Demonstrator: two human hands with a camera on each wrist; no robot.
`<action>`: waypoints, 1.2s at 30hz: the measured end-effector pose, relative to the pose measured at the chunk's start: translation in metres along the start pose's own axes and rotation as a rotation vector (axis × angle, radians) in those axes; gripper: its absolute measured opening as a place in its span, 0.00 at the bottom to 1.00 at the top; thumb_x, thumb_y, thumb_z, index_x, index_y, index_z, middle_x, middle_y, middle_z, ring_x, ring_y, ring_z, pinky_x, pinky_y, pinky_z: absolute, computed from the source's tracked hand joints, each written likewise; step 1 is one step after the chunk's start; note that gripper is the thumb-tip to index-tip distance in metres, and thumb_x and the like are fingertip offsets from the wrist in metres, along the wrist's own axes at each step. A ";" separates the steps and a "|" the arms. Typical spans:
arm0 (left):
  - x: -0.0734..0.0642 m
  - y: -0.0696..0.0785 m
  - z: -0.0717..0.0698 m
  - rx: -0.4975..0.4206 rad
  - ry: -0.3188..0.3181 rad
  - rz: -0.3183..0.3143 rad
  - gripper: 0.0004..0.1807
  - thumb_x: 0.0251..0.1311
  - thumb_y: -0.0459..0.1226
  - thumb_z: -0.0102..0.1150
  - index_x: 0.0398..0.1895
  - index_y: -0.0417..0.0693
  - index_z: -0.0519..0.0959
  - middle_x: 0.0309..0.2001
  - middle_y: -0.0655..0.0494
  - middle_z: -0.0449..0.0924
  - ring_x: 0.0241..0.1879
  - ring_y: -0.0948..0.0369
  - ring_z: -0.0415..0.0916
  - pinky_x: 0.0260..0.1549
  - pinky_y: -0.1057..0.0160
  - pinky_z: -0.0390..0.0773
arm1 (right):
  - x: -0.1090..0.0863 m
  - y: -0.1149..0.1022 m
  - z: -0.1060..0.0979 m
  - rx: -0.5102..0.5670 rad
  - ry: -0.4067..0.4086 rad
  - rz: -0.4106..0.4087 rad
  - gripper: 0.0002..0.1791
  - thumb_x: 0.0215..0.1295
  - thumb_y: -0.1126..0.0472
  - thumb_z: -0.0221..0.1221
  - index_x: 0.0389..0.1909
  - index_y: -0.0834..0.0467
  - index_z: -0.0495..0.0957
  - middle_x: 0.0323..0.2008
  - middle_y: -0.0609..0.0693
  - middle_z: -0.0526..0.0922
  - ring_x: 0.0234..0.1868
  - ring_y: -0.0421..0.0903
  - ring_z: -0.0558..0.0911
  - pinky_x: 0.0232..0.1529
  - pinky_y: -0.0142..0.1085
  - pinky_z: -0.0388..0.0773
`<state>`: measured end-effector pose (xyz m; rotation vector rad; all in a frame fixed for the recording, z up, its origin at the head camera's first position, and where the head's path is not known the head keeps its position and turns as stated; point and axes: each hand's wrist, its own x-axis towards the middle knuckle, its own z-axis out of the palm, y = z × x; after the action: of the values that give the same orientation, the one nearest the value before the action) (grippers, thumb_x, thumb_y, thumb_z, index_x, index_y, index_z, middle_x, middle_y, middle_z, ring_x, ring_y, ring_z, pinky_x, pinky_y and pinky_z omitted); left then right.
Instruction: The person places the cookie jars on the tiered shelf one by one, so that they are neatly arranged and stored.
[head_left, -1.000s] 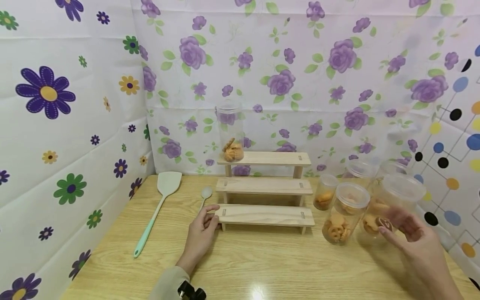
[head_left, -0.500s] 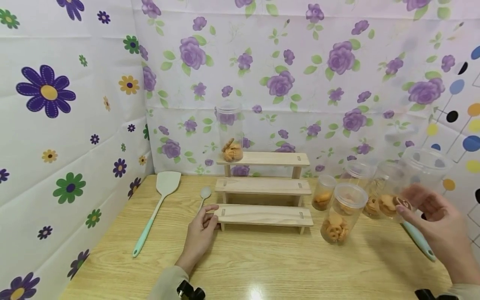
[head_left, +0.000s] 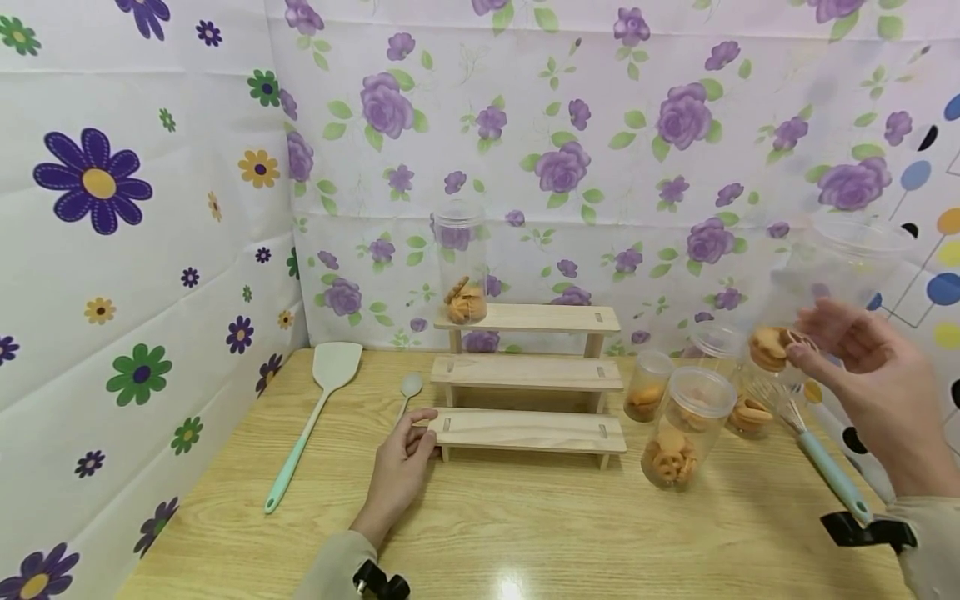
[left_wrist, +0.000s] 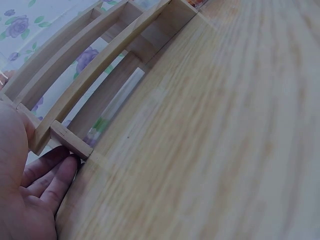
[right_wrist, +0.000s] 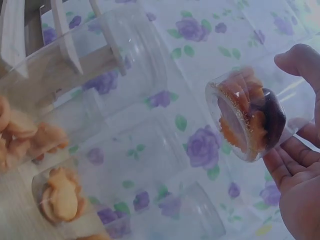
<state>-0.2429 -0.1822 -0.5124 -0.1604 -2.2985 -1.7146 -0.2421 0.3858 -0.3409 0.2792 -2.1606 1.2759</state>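
Note:
My right hand (head_left: 873, 375) grips a clear plastic cookie jar (head_left: 843, 262) and holds it up off the table at the right. In the right wrist view this jar (right_wrist: 245, 117) has cookies at its bottom, one of them dark brown. At the lowest step of a three-tier wooden display rack (head_left: 525, 428), my left hand (head_left: 401, 467) holds the left end. The left wrist view has its fingertips (left_wrist: 65, 172) against the short leg, with the thumb side at the board. On the rack's top step stands a tall cookie jar (head_left: 461, 267), at the left end.
Several lidded jars of cookies stand right of the rack, the nearest jar (head_left: 688, 427) in front. A whisk (head_left: 834, 477) lies behind them toward the right edge. Left of the rack lie a spatula (head_left: 337, 367) and a small spoon (head_left: 412, 385). Patterned cloth surrounds the table.
My right hand has lifted the jar from the table, upward and to the right. The whisk behind it has come into view. My left hand has stayed on the rack.

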 end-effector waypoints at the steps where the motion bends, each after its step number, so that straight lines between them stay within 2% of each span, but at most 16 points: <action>1: 0.000 0.000 0.000 -0.001 0.001 0.000 0.16 0.86 0.35 0.58 0.70 0.53 0.81 0.52 0.48 0.92 0.53 0.54 0.90 0.51 0.67 0.87 | 0.003 -0.003 0.002 0.002 -0.004 0.003 0.38 0.73 0.70 0.72 0.81 0.54 0.73 0.64 0.40 0.85 0.60 0.32 0.84 0.56 0.15 0.76; 4: 0.000 0.001 0.000 -0.004 0.005 0.001 0.16 0.86 0.36 0.59 0.70 0.54 0.82 0.52 0.49 0.92 0.53 0.55 0.90 0.50 0.69 0.86 | 0.012 -0.013 0.010 0.008 -0.017 0.008 0.38 0.74 0.68 0.72 0.81 0.52 0.73 0.63 0.39 0.86 0.59 0.32 0.85 0.54 0.15 0.77; 7: -0.001 0.001 0.000 -0.008 0.009 0.002 0.16 0.86 0.37 0.59 0.70 0.54 0.81 0.52 0.49 0.92 0.53 0.54 0.90 0.49 0.69 0.86 | 0.019 -0.022 0.019 0.065 -0.041 0.015 0.37 0.73 0.68 0.72 0.81 0.53 0.74 0.63 0.39 0.86 0.59 0.33 0.85 0.53 0.17 0.79; 14: -0.002 0.002 0.000 0.007 0.010 -0.007 0.16 0.86 0.37 0.58 0.70 0.55 0.82 0.52 0.50 0.92 0.52 0.55 0.89 0.50 0.68 0.86 | 0.034 -0.038 0.038 0.370 -0.101 0.005 0.36 0.70 0.75 0.72 0.78 0.59 0.76 0.62 0.48 0.88 0.58 0.40 0.87 0.53 0.21 0.83; 18: -0.001 0.001 0.001 0.015 0.014 0.006 0.16 0.86 0.36 0.59 0.70 0.55 0.82 0.51 0.51 0.92 0.51 0.56 0.90 0.49 0.68 0.87 | 0.041 -0.048 0.050 0.424 -0.101 -0.027 0.36 0.69 0.76 0.72 0.76 0.61 0.77 0.61 0.49 0.89 0.58 0.42 0.87 0.54 0.21 0.83; 22: -0.001 0.002 0.001 0.009 0.013 0.014 0.16 0.85 0.36 0.59 0.70 0.54 0.82 0.51 0.51 0.92 0.52 0.56 0.90 0.49 0.68 0.87 | 0.046 -0.058 0.063 0.386 -0.115 -0.030 0.35 0.70 0.73 0.73 0.76 0.59 0.77 0.61 0.48 0.89 0.59 0.42 0.87 0.54 0.21 0.83; 30: -0.002 0.001 0.000 0.007 0.015 0.006 0.16 0.85 0.36 0.59 0.70 0.53 0.82 0.50 0.51 0.92 0.51 0.55 0.89 0.49 0.68 0.85 | 0.052 -0.076 0.091 0.219 -0.147 0.007 0.35 0.73 0.62 0.75 0.78 0.52 0.76 0.63 0.44 0.87 0.61 0.40 0.85 0.56 0.21 0.81; 36: 0.000 -0.001 0.000 0.019 0.010 0.000 0.17 0.85 0.36 0.59 0.70 0.55 0.82 0.50 0.53 0.92 0.51 0.58 0.88 0.50 0.68 0.86 | 0.059 -0.088 0.116 0.216 -0.188 -0.027 0.35 0.74 0.60 0.74 0.79 0.52 0.75 0.65 0.46 0.86 0.63 0.42 0.86 0.58 0.23 0.82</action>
<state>-0.2433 -0.1823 -0.5129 -0.1478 -2.3071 -1.6899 -0.2941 0.2492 -0.2830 0.5338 -2.1637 1.5231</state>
